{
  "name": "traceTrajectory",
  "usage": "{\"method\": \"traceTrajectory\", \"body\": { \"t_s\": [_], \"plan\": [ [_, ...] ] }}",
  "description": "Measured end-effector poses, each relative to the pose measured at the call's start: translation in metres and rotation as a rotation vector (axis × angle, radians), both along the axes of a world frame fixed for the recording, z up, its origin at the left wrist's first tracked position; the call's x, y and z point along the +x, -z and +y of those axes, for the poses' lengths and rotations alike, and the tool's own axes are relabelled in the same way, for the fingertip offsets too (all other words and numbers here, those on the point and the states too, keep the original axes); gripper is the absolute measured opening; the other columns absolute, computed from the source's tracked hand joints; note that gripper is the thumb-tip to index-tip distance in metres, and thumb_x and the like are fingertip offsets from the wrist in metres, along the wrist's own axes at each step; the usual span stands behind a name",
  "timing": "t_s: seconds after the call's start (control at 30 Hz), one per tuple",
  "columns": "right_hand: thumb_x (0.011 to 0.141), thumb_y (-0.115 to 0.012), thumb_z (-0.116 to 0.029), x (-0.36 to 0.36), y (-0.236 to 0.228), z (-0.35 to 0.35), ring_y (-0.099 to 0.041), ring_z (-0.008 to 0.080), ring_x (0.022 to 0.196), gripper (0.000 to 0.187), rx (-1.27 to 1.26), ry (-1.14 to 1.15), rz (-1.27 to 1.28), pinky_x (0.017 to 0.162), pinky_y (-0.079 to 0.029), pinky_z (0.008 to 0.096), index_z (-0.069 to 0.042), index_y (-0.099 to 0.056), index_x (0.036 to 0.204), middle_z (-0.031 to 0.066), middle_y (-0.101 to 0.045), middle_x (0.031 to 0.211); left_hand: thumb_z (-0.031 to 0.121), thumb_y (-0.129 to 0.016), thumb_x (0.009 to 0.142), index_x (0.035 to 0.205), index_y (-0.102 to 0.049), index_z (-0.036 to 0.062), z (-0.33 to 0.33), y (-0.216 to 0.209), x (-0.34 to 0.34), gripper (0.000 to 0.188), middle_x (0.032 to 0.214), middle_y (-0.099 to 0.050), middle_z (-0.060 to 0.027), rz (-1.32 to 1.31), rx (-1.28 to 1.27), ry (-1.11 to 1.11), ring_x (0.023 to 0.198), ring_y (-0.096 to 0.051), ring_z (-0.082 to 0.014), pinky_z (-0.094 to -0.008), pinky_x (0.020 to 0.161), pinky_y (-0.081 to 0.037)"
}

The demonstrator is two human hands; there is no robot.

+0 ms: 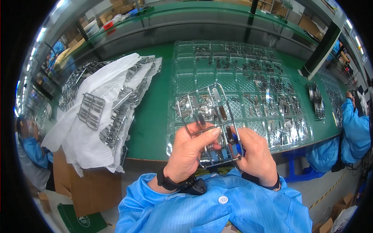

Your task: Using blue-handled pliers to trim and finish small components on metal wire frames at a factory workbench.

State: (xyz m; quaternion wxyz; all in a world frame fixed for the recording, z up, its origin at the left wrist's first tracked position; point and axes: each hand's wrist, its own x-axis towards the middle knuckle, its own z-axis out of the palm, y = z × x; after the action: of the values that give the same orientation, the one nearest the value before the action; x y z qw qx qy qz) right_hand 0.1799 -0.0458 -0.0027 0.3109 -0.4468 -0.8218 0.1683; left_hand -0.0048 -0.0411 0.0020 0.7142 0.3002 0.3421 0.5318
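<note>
A sprue frame (187, 129) of shiny metallic-looking plastic, with small flat elongated parts inside, is held up tilted in front of my chest. My left hand (190, 149) grips its lower left part, thumb across the runners and fingers behind. Closed at the frame's lower right edge is my right hand (254, 153). A blue piece (236, 148) shows by its fingers; I cannot tell whether it is a tool's handle. Beneath and beyond the frame lies a clear compartmented plastic tray (184, 79), with small dark and silvery parts sorted in its pockets.
At left on the green table (149, 116) stands a pile of sprue frames (116, 134) layered with white sheets (89, 132). More sprues (316, 101) lie at right, near a post (324, 48). A cardboard box (87, 186) is below. Co-workers in blue sit at both sides.
</note>
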Motion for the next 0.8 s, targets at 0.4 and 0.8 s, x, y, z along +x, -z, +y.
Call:
{"method": "traceTrajectory", "body": {
  "t_s": [0.4,0.8],
  "plan": [
    [0.066,-0.062,-0.002,0.004,0.000,-0.001,-0.060,0.0364,0.074,0.033,-0.072,0.053,-0.091,0.063,-0.047,0.0444,-0.003,-0.055,0.098,0.0155,-0.060,0.079,0.011,-0.066,0.083,0.094,-0.061,0.0008,0.003,0.003,-0.001,0.016,0.078,-0.062,-0.0040,0.024,-0.047,0.000,0.064,-0.059,-0.0106,-0.0250,0.061,-0.051],
    [0.083,-0.065,-0.011,0.006,0.003,0.001,-0.052,0.0070,0.068,0.022,-0.450,0.051,0.497,0.060,-0.044,0.0251,0.003,-0.058,0.099,0.0044,-0.060,0.074,0.013,-0.066,0.084,0.100,-0.058,0.0036,0.011,0.017,-0.001,0.021,0.084,-0.061,-0.0023,0.065,-0.012,-0.011,0.068,-0.059,-0.0099,-0.0220,0.061,-0.045]
  ]
}}
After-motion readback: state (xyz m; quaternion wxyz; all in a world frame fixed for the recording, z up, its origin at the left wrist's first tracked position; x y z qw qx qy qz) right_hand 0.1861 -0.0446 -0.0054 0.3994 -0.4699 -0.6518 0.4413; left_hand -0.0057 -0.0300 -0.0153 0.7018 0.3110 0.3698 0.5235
